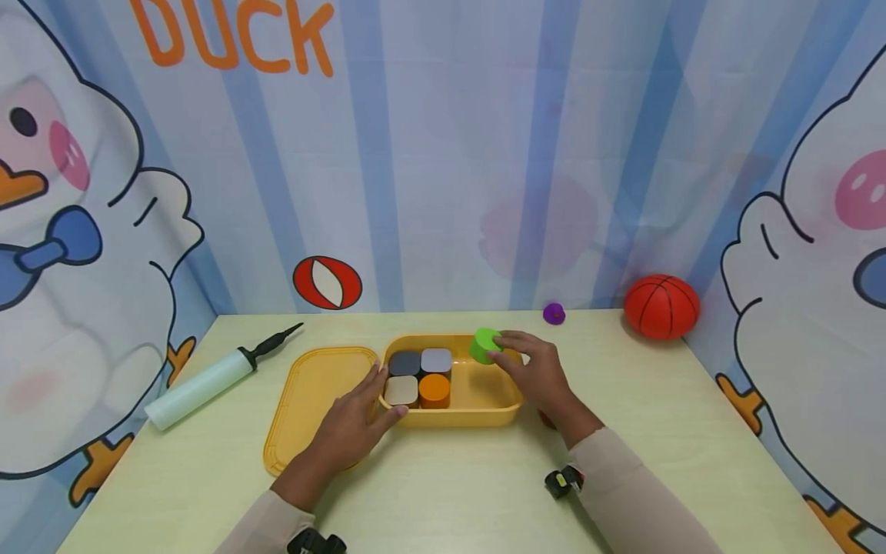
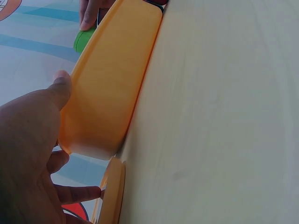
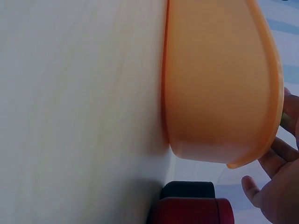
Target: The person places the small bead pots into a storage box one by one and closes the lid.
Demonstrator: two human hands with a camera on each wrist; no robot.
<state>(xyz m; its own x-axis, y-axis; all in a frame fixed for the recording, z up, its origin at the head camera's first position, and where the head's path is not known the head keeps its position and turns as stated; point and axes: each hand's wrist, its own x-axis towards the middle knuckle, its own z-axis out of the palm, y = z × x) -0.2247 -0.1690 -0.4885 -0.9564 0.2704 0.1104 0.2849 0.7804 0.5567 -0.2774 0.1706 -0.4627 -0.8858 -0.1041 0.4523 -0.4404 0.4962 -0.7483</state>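
Observation:
A yellow rectangular box (image 1: 457, 418) sits on the table with several blocks in its left half: dark grey (image 1: 404, 362), light grey (image 1: 436, 360), beige (image 1: 401, 391) and a round orange block (image 1: 434, 391). My right hand (image 1: 536, 369) pinches a round green block (image 1: 484, 345) between thumb and fingers, above the right half of the box. At the box's left end rests my left hand (image 1: 349, 427), its fingers spread and the thumb at the front rim. The matching yellow lid (image 1: 291, 423) lies flat left of the box, partly under the left hand.
A pale green hand pump (image 1: 201, 388) lies at the left. Against the back stand a purple object (image 1: 554, 313) and a red basketball (image 1: 662, 307). Right of the box, a dark red block (image 3: 187, 211) and a dark green one (image 3: 189, 189) stand near the right wrist.

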